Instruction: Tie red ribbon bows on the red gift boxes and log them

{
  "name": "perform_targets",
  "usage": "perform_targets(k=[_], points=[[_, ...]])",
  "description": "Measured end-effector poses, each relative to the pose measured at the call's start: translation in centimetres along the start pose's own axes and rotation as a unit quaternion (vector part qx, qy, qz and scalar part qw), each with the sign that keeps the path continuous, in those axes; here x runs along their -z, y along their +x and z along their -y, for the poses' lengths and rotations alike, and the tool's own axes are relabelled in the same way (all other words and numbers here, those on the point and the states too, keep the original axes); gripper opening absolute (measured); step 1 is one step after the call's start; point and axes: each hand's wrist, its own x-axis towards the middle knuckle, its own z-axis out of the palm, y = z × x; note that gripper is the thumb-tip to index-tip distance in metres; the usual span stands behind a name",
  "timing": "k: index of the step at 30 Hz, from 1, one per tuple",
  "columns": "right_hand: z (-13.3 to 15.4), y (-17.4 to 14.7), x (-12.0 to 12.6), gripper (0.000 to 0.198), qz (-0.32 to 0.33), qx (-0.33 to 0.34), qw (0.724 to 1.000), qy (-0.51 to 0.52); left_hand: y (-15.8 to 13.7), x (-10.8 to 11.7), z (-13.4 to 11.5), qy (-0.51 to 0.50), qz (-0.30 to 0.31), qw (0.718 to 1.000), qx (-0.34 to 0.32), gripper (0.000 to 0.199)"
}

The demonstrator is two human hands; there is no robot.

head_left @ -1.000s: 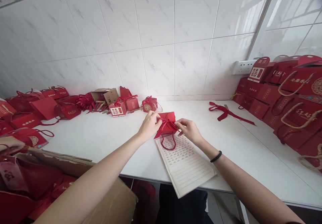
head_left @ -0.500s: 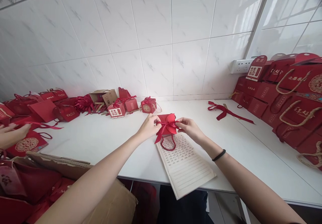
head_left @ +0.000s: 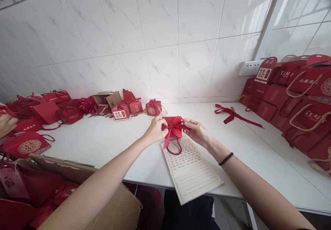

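A small red gift box (head_left: 176, 130) with petal-like top flaps sits at the head of an open lined notebook (head_left: 192, 175). Across its top runs a red ribbon (head_left: 167, 141), one tail hanging down the near side. Fingers of my left hand (head_left: 156, 130) are closed on the ribbon at the box's left edge. On the opposite edge, the thumb and fingertips of my right hand (head_left: 198, 132) pinch the ribbon's other side. A twisted dark red cord handle (head_left: 174, 153) loops from the box onto the handwritten page.
Finished-looking red boxes (head_left: 271, 99) are stacked at the right, near loose ribbons (head_left: 229, 114). Behind my left hand stand several small boxes (head_left: 121, 113) and a ribbon bundle (head_left: 89, 106). A cardboard carton (head_left: 113, 206) fills the lower left. Another person's hand (head_left: 7, 125) is at far left.
The ribbon's loops over the box have shifted, and its left tail hangs straighter. My right fingers have spread slightly. At far left, the other person's hand has drawn back and up.
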Motion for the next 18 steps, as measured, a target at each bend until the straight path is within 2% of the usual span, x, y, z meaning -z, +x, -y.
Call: perform_targets(k=[4,8,13,18], points=[[0.03,0.07,-0.14,0.034,-0.016,0.031,0.999,0.011,-0.13,0.12,-0.21,0.025,-0.013,0.999,-0.015,0.007],[0.12,0.09,-0.17,0.033,-0.044,0.031,0.999,0.003,-0.3,0.29,-0.32,0.024,-0.01,0.999,-0.038,0.008],[0.14,-0.05,-0.21,0.033,-0.049,0.069,0.995,-0.05,-0.33,0.21,-0.36,0.024,0.028,0.997,-0.062,0.011],[0.21,0.09,-0.07,0.031,-0.061,0.049,0.994,-0.079,-0.25,0.2,-0.24,0.027,0.048,0.997,-0.051,0.013]])
